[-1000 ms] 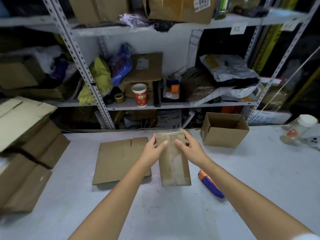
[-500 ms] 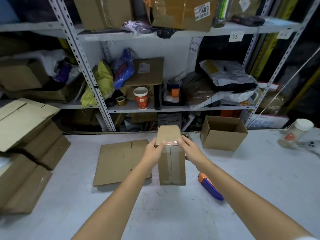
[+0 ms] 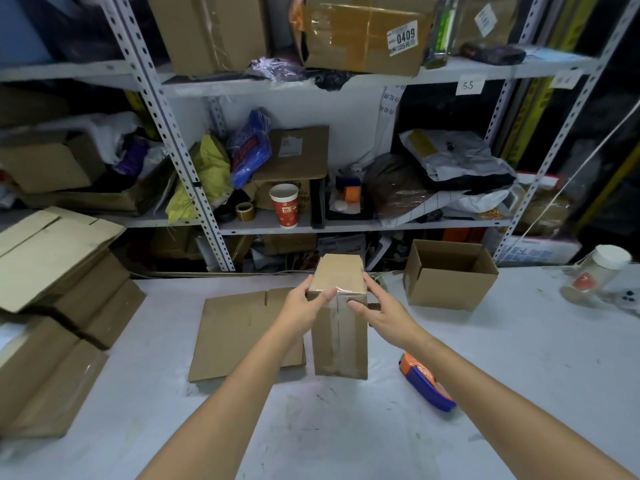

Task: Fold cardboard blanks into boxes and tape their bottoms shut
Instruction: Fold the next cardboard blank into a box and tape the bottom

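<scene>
Right now the person holds a small brown cardboard box [image 3: 341,341] up off the white table [image 3: 346,431], with its taped bottom turned toward them. Clear tape runs down the middle seam and wraps over the far edge. The left hand [image 3: 303,308] grips the box's upper left edge, its thumb pressed flat on the taped face near the top. The right hand [image 3: 386,317] holds the upper right edge, with a fingertip on the taped face and the other fingers along the side.

Just left of the box, a flat brown cardboard blank [image 3: 235,334] lies on the table, partly under the left forearm. An orange and blue tape dispenser [image 3: 427,382] lies near the right forearm. Further back on the right stands an open-topped brown cardboard box [image 3: 450,282]. A stack of flattened brown cardboard blanks [image 3: 55,289] is piled at the table's left edge.
</scene>
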`<move>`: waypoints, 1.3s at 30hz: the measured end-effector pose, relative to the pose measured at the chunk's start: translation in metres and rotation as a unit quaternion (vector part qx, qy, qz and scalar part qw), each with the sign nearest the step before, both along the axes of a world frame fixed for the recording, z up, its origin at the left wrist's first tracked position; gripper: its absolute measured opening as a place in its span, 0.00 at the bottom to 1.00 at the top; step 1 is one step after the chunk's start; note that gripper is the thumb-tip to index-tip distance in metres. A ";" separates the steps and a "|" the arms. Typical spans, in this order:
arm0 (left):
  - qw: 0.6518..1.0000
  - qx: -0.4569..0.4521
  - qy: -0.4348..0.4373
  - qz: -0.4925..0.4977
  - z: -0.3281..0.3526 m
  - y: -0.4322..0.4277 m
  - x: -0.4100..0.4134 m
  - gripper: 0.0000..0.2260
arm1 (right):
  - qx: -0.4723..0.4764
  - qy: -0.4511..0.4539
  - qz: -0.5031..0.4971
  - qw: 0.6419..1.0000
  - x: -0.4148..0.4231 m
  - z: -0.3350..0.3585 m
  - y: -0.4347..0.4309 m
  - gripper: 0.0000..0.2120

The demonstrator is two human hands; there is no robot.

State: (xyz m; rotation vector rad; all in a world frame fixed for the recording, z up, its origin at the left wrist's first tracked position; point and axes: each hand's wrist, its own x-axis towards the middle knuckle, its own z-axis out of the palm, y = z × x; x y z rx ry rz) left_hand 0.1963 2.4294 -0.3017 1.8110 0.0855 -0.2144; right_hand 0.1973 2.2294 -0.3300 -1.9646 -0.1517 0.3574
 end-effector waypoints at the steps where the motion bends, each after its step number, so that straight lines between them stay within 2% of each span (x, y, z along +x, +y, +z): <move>1: 1.000 0.004 0.003 -0.004 0.001 0.000 0.000 0.32 | -0.005 -0.004 -0.001 1.000 0.001 -0.002 -0.002 0.45; 4: 1.000 0.000 0.021 -0.006 -0.001 -0.001 0.001 0.30 | -0.015 -0.012 -0.003 1.000 0.003 -0.001 -0.004 0.43; 7: 0.999 -0.021 0.048 -0.012 -0.001 0.000 0.002 0.37 | 0.011 -0.001 -0.009 1.000 0.004 0.002 -0.007 0.35; 8: 0.997 -0.045 0.064 -0.007 -0.003 0.001 0.004 0.36 | 0.022 0.006 -0.013 1.000 0.005 0.003 -0.009 0.33; 11: 0.989 -0.095 0.107 0.025 -0.002 0.002 0.007 0.15 | 0.046 0.030 -0.019 0.998 0.009 0.004 -0.014 0.31; 13: 0.990 -0.083 0.106 0.029 -0.003 0.000 0.009 0.10 | 0.028 0.018 -0.014 0.999 0.009 0.004 -0.013 0.34; 16: 0.993 -0.060 0.096 0.045 -0.005 -0.006 0.011 0.13 | -0.004 -0.002 -0.019 1.000 0.009 -0.002 -0.007 0.43; 20: 0.997 -0.011 0.065 0.032 -0.009 -0.011 0.010 0.15 | -0.058 -0.017 -0.024 0.998 0.009 -0.004 0.002 0.36; 23: 0.998 0.005 0.053 0.014 -0.012 -0.009 0.008 0.16 | -0.062 -0.020 -0.017 0.998 0.008 -0.005 0.001 0.36; 25: 0.999 0.006 0.047 0.013 -0.014 -0.006 0.008 0.17 | -0.049 0.000 -0.011 0.999 0.008 -0.006 0.001 0.37; 28: 0.998 0.013 0.050 0.020 -0.015 -0.003 0.009 0.19 | 0.029 0.058 -0.025 0.998 0.009 -0.004 0.003 0.38; 30: 0.998 0.011 0.057 0.019 -0.017 -0.001 0.010 0.21 | 0.076 0.093 -0.046 0.992 0.009 0.000 0.005 0.33; 34: 0.999 0.008 0.043 0.005 -0.020 -0.002 0.010 0.18 | 0.125 0.139 -0.091 0.978 0.010 0.005 0.008 0.17; 37: 0.999 -0.003 0.033 0.001 -0.021 -0.002 0.011 0.18 | 0.141 0.151 -0.108 0.972 0.011 0.004 0.009 0.13; 39: 0.999 -0.002 0.030 -0.011 -0.021 -0.002 0.010 0.19 | 0.147 0.151 -0.124 0.970 0.013 0.002 0.010 0.14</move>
